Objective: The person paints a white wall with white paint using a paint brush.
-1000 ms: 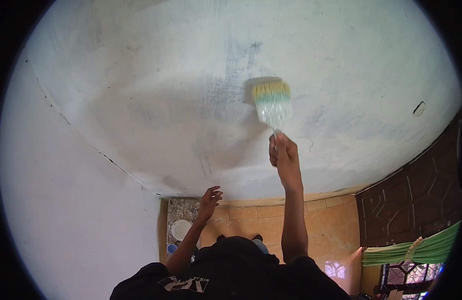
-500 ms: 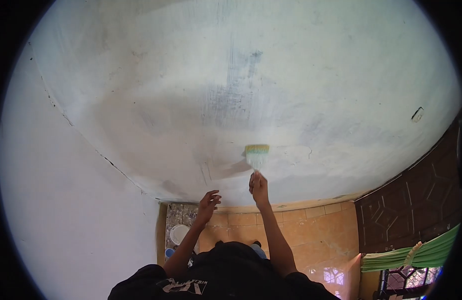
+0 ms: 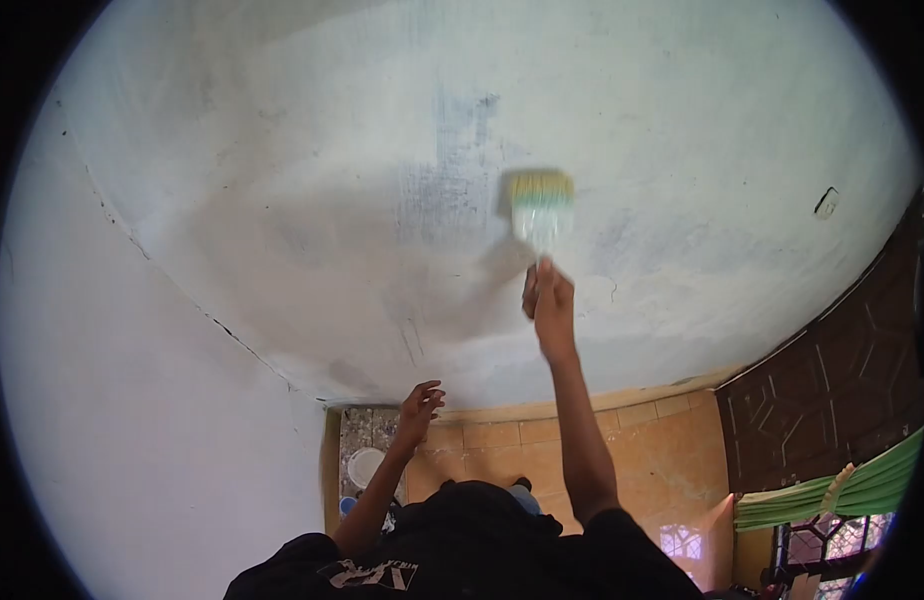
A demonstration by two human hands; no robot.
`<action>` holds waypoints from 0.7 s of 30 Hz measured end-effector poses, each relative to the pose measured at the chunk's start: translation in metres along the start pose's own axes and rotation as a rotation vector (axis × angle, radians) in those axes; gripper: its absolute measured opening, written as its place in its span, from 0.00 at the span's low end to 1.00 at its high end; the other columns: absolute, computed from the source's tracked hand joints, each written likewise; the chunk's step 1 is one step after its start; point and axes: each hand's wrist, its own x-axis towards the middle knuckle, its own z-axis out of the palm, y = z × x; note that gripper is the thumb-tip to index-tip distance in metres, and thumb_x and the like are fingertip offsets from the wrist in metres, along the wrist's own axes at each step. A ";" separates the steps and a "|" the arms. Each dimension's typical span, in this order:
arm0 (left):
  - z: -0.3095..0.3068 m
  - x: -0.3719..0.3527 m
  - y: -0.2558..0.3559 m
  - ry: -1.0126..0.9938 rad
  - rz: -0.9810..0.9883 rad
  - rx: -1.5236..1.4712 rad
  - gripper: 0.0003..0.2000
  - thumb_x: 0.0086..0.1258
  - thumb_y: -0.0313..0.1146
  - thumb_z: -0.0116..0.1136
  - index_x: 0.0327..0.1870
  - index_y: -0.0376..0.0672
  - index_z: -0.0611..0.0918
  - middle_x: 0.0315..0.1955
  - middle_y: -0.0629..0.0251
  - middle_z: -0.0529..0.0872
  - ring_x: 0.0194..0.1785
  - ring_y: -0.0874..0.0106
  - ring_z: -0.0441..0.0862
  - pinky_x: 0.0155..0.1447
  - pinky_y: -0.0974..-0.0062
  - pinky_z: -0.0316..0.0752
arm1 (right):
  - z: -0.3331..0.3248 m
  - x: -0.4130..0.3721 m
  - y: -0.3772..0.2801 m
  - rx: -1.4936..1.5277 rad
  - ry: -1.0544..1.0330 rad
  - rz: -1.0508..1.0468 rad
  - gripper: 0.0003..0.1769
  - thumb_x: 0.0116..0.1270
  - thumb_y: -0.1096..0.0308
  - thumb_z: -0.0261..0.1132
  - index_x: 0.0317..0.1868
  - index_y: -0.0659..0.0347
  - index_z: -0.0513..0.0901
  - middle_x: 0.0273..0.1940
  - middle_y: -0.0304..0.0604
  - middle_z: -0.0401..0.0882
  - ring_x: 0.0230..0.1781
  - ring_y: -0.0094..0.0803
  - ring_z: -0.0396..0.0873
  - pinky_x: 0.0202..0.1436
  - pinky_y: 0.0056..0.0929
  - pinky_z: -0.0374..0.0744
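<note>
A wide paintbrush (image 3: pixel 542 205) with yellow-green bristles and a pale body is upright against the whitish wall (image 3: pixel 682 130). My right hand (image 3: pixel 552 300) is closed round its handle, arm stretched up. Lower and to the left, my left hand (image 3: pixel 419 412) is raised near the wall's foot, its fingers apart and slightly curled, with nothing in them. Bluish-grey streaks (image 3: pixel 447 190) mark the wall left of the brush.
A white container (image 3: pixel 366 467) and a blue one (image 3: pixel 348 506) stand on the speckled surface at lower left. Orange tiles (image 3: pixel 632 460) cover the floor. At right are a dark panelled door (image 3: pixel 822 390), a green curtain (image 3: pixel 882 490) and a window.
My right hand has moved up and slightly right with the paintbrush, higher on the wall. My left hand has hardly moved.
</note>
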 end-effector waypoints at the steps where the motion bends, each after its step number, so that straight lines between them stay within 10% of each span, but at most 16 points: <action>1: 0.000 0.001 -0.002 -0.002 0.001 -0.006 0.18 0.76 0.42 0.54 0.63 0.48 0.74 0.51 0.65 0.82 0.51 0.74 0.80 0.52 0.71 0.75 | 0.003 0.013 -0.019 0.062 -0.016 0.037 0.26 0.80 0.49 0.46 0.24 0.54 0.64 0.17 0.26 0.55 0.14 0.13 0.51 0.16 0.19 0.51; 21: 0.015 0.029 0.003 -0.037 0.039 0.014 0.17 0.76 0.40 0.54 0.62 0.48 0.75 0.49 0.67 0.83 0.50 0.74 0.81 0.49 0.73 0.76 | -0.058 -0.120 0.231 -0.230 0.008 0.356 0.28 0.79 0.47 0.48 0.22 0.53 0.65 0.15 0.26 0.59 0.13 0.13 0.57 0.16 0.17 0.57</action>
